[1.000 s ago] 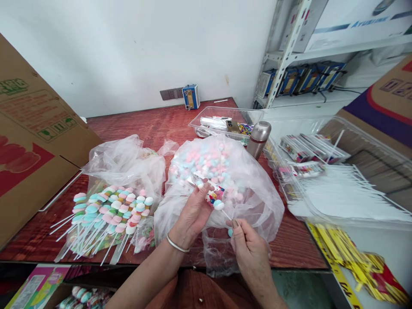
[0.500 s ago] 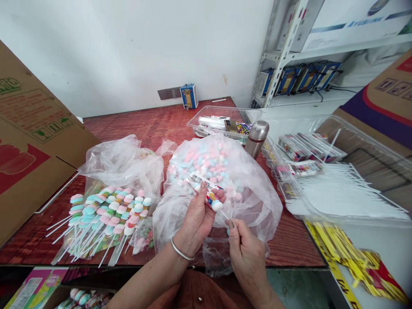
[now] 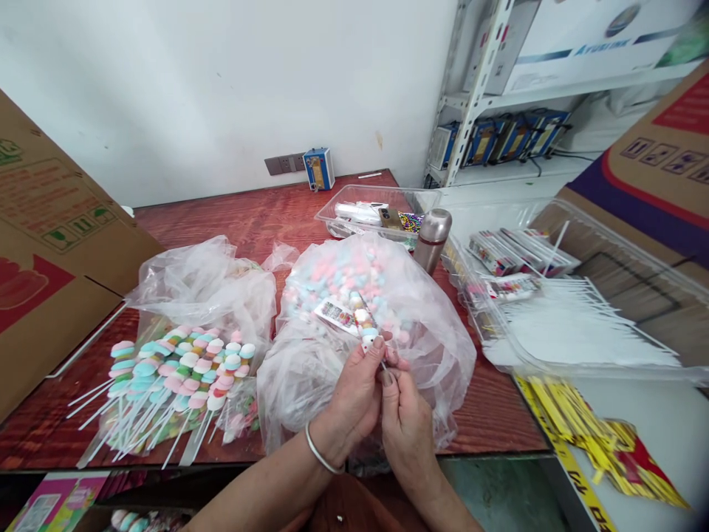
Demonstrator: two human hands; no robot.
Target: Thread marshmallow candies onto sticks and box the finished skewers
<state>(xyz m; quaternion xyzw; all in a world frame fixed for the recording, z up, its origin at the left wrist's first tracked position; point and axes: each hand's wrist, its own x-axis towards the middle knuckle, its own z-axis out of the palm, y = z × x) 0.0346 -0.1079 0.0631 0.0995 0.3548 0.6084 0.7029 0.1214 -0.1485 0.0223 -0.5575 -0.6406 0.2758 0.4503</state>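
At the centre of the frame we see two hands, and one candy skewer point(image 3: 364, 318) is between them, with its pale beads pointing up and the stick running down. The left hand point(image 3: 360, 380), which has one white bracelet point(image 3: 321, 449) at its wrist, is mostly closed, its thumb pressed on the lowest bead. The right hand point(image 3: 407, 417) is curled to a pinch, with thumb and finger on the stick point(image 3: 385, 367) just under the beads. One white printed piece point(image 3: 337, 315) shows to the left of the skewer; we cannot tell if it belongs to the wrapper. Behind the hands we find one large clear bag point(image 3: 437, 325) of pink and blue marshmallows, too many for us to count. At the lower left lies one heap of finished skewers point(image 3: 188, 369), partly overlapping, so we cannot give their exact number, and above it one crumpled clear bag point(image 3: 199, 277). Near the upper middle are one clear tray point(image 3: 324, 216), one steel flask point(image 3: 433, 240) and one blue device point(image 3: 318, 168); four similar devices point(image 3: 515, 140) stand on the shelf at the upper right. At the right, one clear bin point(image 3: 609, 374) contains many white sticks point(image 3: 576, 325). Two cardboard boxes point(image 3: 55, 258) stand, one at each side.
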